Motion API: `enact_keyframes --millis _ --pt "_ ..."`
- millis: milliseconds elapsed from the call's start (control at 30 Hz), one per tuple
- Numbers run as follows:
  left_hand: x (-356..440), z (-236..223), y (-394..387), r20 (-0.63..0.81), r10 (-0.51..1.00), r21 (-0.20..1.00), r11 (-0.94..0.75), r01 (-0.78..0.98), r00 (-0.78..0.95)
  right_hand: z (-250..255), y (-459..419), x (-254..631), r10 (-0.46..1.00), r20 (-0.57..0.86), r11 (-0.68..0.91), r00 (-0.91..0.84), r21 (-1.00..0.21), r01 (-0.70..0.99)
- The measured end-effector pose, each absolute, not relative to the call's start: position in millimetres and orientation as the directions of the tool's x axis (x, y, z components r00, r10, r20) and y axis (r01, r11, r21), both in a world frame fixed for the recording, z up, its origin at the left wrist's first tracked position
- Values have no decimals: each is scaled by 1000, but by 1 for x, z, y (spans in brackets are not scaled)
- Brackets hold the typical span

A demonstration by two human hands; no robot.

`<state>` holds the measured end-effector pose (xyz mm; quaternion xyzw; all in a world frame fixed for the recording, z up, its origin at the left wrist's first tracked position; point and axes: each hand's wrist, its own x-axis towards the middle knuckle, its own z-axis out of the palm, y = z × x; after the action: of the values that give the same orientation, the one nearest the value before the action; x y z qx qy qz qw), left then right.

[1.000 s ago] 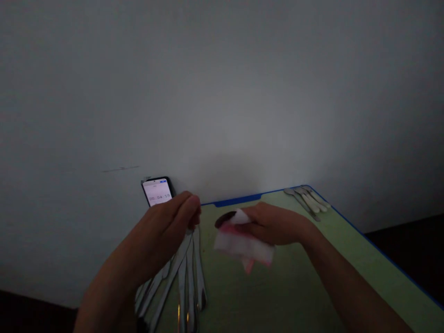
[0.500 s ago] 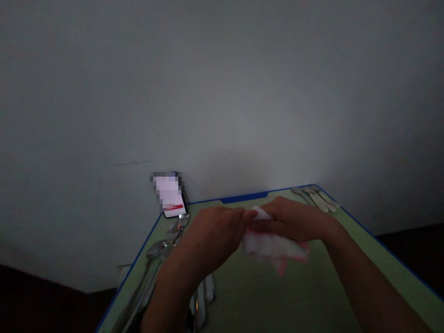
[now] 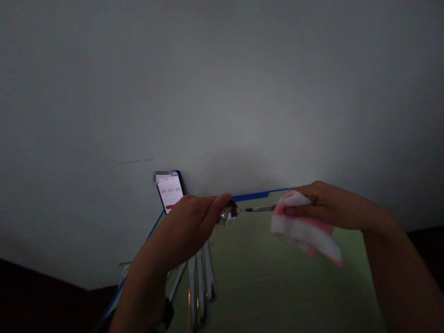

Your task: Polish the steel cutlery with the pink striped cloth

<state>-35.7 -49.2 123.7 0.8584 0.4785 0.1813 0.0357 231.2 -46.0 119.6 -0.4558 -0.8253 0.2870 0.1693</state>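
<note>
My left hand (image 3: 189, 226) pinches the bowl end of a metal spoon (image 3: 239, 211) held level above the green table (image 3: 263, 286). My right hand (image 3: 328, 206) is closed on a white and pink cloth (image 3: 305, 231) that wraps the spoon's handle end. The two hands are apart, with the bare shaft of the spoon showing between them. The light is dim.
Several metal spoons (image 3: 199, 286) lie on the table's left part, below my left forearm. A lit phone (image 3: 169, 192) leans against the grey wall (image 3: 222, 92) at the table's back left corner. The table has a blue edge (image 3: 256, 195).
My hands were together on the cloth half a second ago; now my right hand has slid right along the spoon, baring its shaft. The spoons at the back right are hidden behind my right hand.
</note>
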Motion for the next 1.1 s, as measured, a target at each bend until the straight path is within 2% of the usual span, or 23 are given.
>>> enact_keyframes --millis 233,400,467,600,767,867,967,1100 --pt "-11 127 -57 245 809 165 -577 800 534 125 -51 214 807 49 518 -589 -540 664" --pt "10 122 -59 193 784 95 -614 784 590 125 -50 201 717 107 643 -689 -483 594" --pt "12 123 -60 202 796 132 -599 789 571 123 -49 200 707 104 631 -699 -539 558" --pt "7 131 -65 284 786 287 -617 733 550 121 -47 202 685 61 519 -726 -740 428" --pt "-2 143 -67 409 661 452 -745 490 629 114 -44 206 679 18 286 -734 -927 242" --pt "-6 144 -65 452 625 473 -773 423 637 110 -43 207 634 35 233 -773 -961 148" --pt "-9 142 -62 451 661 481 -746 460 600 109 -45 208 594 74 256 -801 -961 101" --pt "-11 138 -61 428 719 453 -695 559 548 108 -49 208 617 90 189 -782 -981 36"
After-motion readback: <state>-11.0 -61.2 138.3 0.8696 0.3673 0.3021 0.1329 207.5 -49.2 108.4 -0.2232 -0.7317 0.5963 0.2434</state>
